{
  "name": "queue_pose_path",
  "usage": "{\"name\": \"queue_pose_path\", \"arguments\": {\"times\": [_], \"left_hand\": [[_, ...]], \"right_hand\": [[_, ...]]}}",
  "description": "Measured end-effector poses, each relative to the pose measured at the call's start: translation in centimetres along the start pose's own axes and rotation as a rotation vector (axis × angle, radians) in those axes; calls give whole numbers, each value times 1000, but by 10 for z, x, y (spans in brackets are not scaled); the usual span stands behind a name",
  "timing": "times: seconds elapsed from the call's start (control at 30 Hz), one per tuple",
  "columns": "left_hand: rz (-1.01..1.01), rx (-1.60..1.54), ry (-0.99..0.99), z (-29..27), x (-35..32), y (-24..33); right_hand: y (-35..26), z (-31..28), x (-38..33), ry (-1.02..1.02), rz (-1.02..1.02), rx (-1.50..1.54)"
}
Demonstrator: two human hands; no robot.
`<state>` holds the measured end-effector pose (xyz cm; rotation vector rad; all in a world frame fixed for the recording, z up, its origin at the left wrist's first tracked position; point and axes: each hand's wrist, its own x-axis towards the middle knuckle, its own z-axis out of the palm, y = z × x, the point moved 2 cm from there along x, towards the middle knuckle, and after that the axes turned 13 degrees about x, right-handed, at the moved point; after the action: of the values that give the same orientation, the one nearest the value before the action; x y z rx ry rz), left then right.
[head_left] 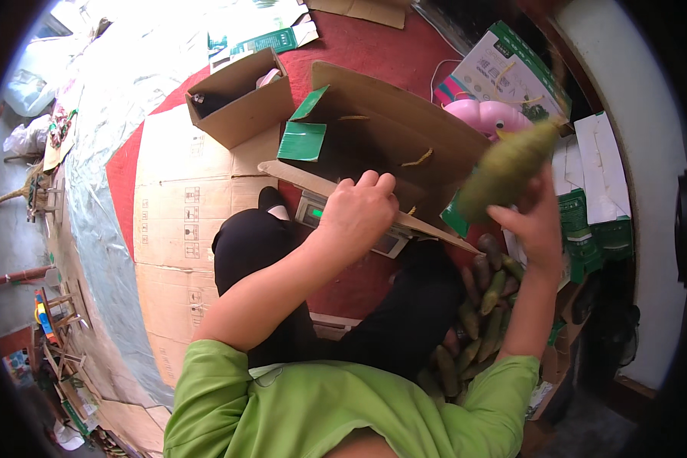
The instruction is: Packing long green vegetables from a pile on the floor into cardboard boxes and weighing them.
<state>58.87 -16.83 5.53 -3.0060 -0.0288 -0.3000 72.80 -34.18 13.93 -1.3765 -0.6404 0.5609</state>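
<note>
A person in a green shirt (pixel 320 412) and black trousers (pixel 267 252) sat on a red floor (pixel 359 46) laid with flattened cardboard sheets (pixel 183 221). Nearest the body, at the person's right, a heap of green leaf-wrapped dumplings (pixel 481 313) lay in an open box; roughly a dozen showed, though an exact count could not be made. The right hand (pixel 538 221) was raised above the heap, fingers closed around one more leaf-wrapped dumpling (pixel 507 168), blurred and held in the air. The left hand (pixel 359 210) gripped the near rim of one large open cardboard carton (pixel 389 130), fingers curled over the edge. One digital scale (pixel 351 225) sat under that rim, between the knees. Two green paper flaps (pixel 304 130) showed at the carton's left side. Farther off stood one smaller open cardboard box (pixel 240 95), one pink round plastic object (pixel 488 116), and one printed green-and-white box (pixel 507 69) against the wall.
</note>
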Motion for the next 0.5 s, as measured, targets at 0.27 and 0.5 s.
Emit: {"name": "queue_pose_path", "arguments": {"times": [0.27, 0.5], "left_hand": [[-6, -82, -9, 0, 2, 2], [-29, -48, -18, -3, 6, 2]], "right_hand": [[104, 37, 69, -342, 168, -720], [174, 30, 72, -745, 662, -1138]]}}
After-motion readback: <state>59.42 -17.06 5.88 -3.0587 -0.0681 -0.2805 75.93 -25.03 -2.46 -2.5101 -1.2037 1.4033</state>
